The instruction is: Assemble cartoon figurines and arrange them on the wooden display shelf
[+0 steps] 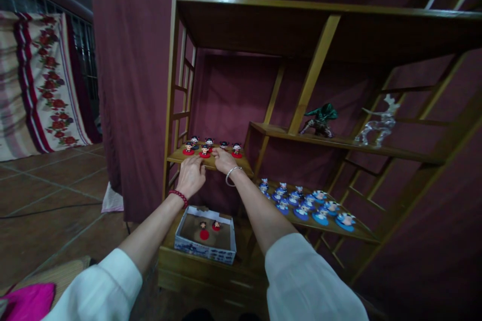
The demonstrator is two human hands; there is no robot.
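Several small figurines with black hair and mostly red round bases, among them a front figurine, stand on the small upper-left shelf. My left hand, with a red bead bracelet, rests at the shelf's front edge, fingers bent loosely close to that figurine's base. Its fingertips are partly hidden. My right hand, wearing a silver bangle, reaches in from the right. Its thumb and index finger are pinched together beside the front figurine, and what lies between them is hidden. Below, an open cardboard box holds a few more red-based pieces.
Blue-based figurines stand in rows on the lower right shelf. A dark green figure and a clear deer ornament are on the middle shelf. A wooden upright divides the unit. A purple curtain hangs at left.
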